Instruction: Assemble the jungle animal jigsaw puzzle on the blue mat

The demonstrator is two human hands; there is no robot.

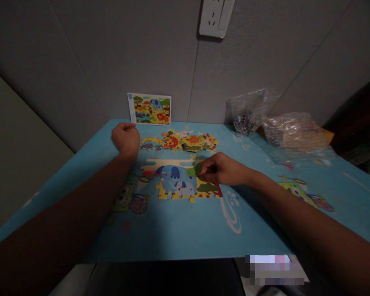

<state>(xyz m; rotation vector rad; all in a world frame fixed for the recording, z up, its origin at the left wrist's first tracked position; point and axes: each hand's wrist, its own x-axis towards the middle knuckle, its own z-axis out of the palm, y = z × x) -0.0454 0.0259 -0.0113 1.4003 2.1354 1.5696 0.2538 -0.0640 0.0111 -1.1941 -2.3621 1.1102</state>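
Note:
A partly joined jigsaw puzzle (pixel 179 187) lies flat on the blue tablecloth, showing a big blue elephant, a small pale one and green trees. At its upper right edge, my right hand (pixel 223 169) is closed in a pinch over a green puzzle piece (pixel 198 168), which the fingertips partly cover. My left hand (pixel 126 139) is closed in a loose fist to the upper left, beside the loose puzzle pieces (pixel 189 142); its curled fingers hide whatever may be inside. Those pieces lie in an overlapping heap behind the joined part, a lion among them.
A picture card (pixel 152 110) of the animal scene leans against the grey wall. Crumpled clear plastic bags (pixel 299 133) with contents lie at the back right. The tablecloth (pixel 179 234) has printed cartoon figures. A white wall socket (pixel 216 18) is above.

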